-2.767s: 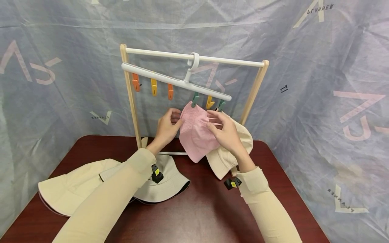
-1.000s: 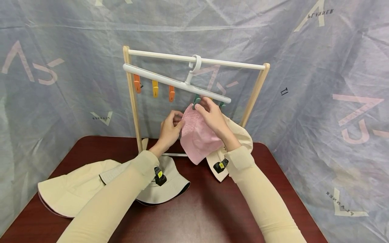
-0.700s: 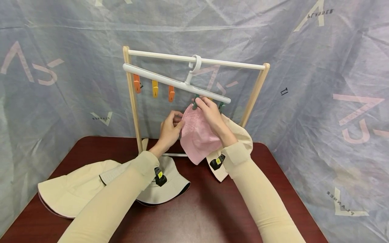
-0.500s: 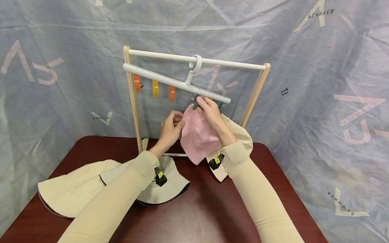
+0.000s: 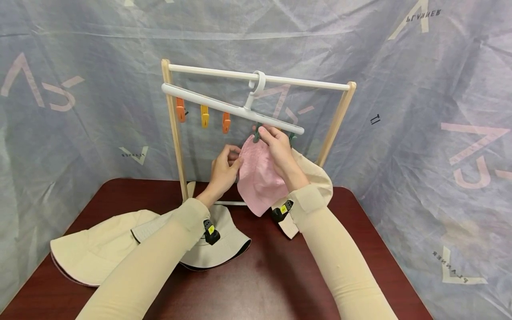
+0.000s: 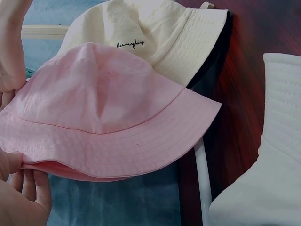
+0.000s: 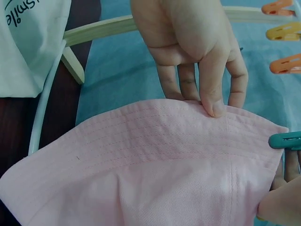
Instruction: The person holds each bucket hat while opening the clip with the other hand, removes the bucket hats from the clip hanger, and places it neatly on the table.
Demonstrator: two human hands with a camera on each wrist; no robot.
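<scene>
A pink bucket hat (image 5: 260,178) hangs below the white hanger (image 5: 224,106), its brim corner in the bite of a green clip (image 7: 284,140). At the left side of the brim, my left hand (image 5: 224,169) pinches the edge between thumb and fingers, thumb on the near face in the right wrist view. My right hand (image 5: 282,153) is up at the green clip, its thumb and curled fingers around the clip's upper part; the fingertips are partly hidden. Behind the pink hat hangs a cream bucket hat (image 6: 136,33) with small black lettering, largely covered in the head view.
The hanger hooks over a wooden rack's white bar (image 5: 304,82) and tilts down to the right. Orange and yellow clips (image 5: 205,116) dangle on its left half. Pale bucket hats (image 5: 104,244) lie at the table's left, partly under the left forearm. Grey cloth surrounds the table (image 5: 256,284).
My right hand has moved up from the pink hat's right side to the green clip, and its wrist has shifted left. My left hand keeps its pinch on the brim.
</scene>
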